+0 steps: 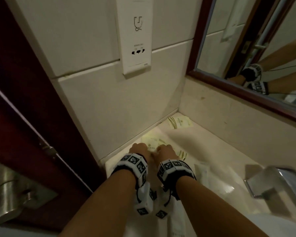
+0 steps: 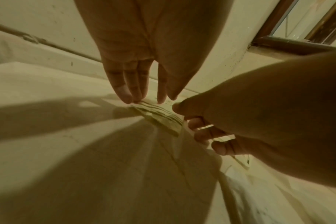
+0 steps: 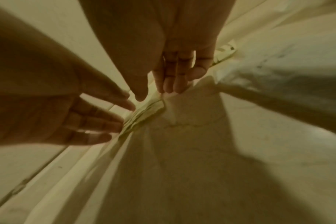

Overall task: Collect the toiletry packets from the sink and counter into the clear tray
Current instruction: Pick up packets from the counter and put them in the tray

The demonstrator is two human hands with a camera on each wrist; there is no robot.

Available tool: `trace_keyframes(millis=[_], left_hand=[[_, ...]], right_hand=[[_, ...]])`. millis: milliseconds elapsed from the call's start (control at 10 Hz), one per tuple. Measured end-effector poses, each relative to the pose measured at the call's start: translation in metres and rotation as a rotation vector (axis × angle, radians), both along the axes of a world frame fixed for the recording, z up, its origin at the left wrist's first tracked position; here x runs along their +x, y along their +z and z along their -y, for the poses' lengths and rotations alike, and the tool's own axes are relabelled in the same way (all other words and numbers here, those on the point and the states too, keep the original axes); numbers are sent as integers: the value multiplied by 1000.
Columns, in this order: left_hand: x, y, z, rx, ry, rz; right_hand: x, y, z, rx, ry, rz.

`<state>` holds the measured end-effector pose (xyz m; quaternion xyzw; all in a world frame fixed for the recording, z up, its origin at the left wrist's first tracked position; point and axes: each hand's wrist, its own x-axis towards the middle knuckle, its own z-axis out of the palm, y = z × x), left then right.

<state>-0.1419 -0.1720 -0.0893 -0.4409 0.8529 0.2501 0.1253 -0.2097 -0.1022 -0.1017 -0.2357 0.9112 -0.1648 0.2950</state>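
A small stack of cream toiletry packets (image 1: 149, 142) with gold stripes lies on the pale counter (image 1: 212, 142) close to the side wall. Both hands stand over it, fingers pointing down. My left hand (image 1: 138, 148) keeps its fingers straight, and their tips touch the far end of the stack (image 2: 157, 115). My right hand (image 1: 164, 150) pinches the near end of the stack (image 3: 144, 115) between thumb and fingers. Another packet (image 1: 179, 123) lies in the counter's corner, and one more packet (image 1: 182, 154) peeks out beside my right hand. The clear tray (image 1: 217, 182) sits to the right, blurred.
A tiled wall (image 1: 109, 103) with a socket panel (image 1: 135, 36) rises just behind the hands. A dark wooden door (image 1: 24, 100) with a metal handle (image 1: 9, 189) stands at the left. A chrome faucet (image 1: 277, 182) is at the right, a framed mirror (image 1: 263, 48) above.
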Motion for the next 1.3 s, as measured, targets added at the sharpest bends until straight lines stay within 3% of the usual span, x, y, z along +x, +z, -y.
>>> trace_keyframes(millis=[200, 300, 400, 600, 700, 1000, 1100, 1300], left_hand=[[6, 8, -2, 5, 47, -22], [11, 13, -6, 59, 164, -96], [16, 26, -11, 94, 166, -168], [44, 80, -32, 2, -41, -187], [62, 111, -61, -9, -151, -223], [67, 171, -220, 127, -372, -253], [61, 176, -272, 167, -423, -261], [53, 186, -428, 134, -719, -169]], right_hand=[[3, -4, -1, 17, 61, -13], [4, 9, -7, 34, 72, 61], [11, 22, -20, -62, 46, 31], [36, 68, -78, -244, -23, -48], [57, 100, -125, -269, -153, -38], [105, 157, -292, -589, -833, 21], [111, 165, -345, -585, -939, -56], [132, 175, -505, -489, -1060, -193]])
